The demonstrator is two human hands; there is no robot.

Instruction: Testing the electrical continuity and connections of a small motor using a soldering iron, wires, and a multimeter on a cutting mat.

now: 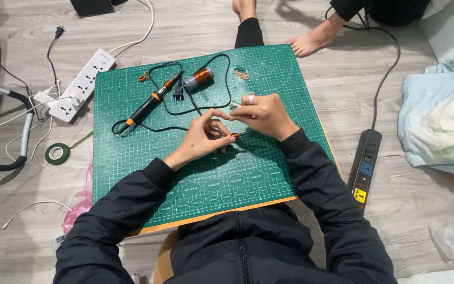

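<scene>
As you sit over the green cutting mat [132, 158]:
Hands: your left hand [202, 138] and right hand [262, 114] pinch one small orange-tipped piece [236, 135] together, mid-mat.
Far edge: copper wire spool [198, 79], soldering iron [152, 102].
Left of mat: white power strip [82, 84], green tape roll [57, 153].

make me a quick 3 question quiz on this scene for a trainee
1. True or false: the soldering iron lies on the green mat, held by neither hand.
2. Which hand wears a ring? A left hand B right hand
3. What sits just right of the soldering iron's plug?

Key
1. True.
2. B.
3. A spool of copper wire.
</scene>
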